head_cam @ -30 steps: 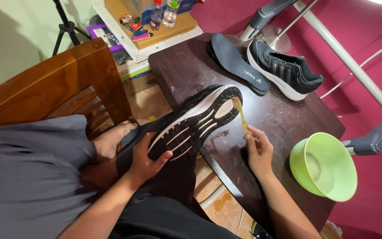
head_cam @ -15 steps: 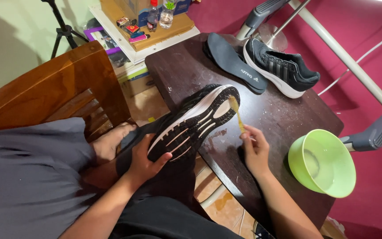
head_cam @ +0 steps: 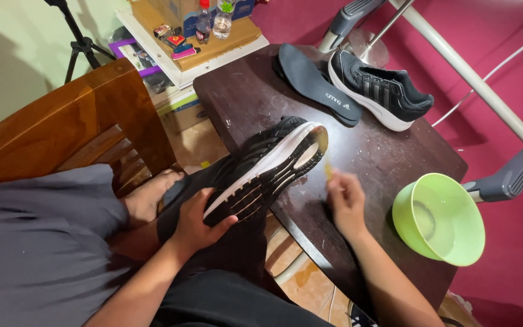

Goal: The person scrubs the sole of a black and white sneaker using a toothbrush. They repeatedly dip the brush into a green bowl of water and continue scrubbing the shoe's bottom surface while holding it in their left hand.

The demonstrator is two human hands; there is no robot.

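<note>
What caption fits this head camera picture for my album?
Left hand holds an upturned black sneaker while the right hand scrubs its sole with a small yellow brush beside a green bowl.

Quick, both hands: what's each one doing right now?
Left hand: closed around the heel of the black shoe, sole up.
Right hand: motion-blurred, closed on a thin yellow brush at the sole's toe.

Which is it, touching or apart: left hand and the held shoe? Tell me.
Touching. The head view shows the left hand wrapped around the heel end of the upturned shoe.

Head camera looks steeply down, close, at table (head_cam: 388, 163).
</note>
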